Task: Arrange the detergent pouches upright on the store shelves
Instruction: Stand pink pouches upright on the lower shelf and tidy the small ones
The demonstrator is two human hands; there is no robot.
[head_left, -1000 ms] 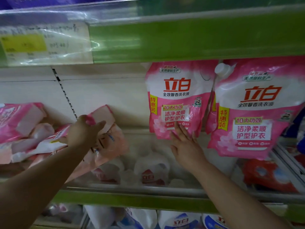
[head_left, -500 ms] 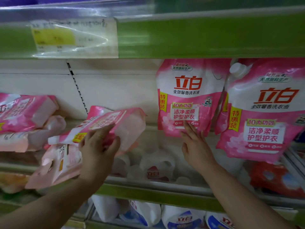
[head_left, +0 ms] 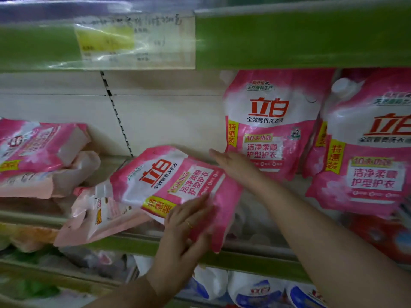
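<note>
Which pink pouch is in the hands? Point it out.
The tilted pouch in the middle: the left hand grips its lower edge, the right hand touches its far edge. The upright pouches stand at right, flat pouches lie at left.

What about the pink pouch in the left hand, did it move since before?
Yes. The pink pouch moved right, away from the slotted wall strip, toward the upright pouch.

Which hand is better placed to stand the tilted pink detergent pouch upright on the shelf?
Left. The left hand grips the tilted detergent pouch at its lower edge; the right hand is open, fingers flat beside the upright pouch, so it probably can only steady.
</note>
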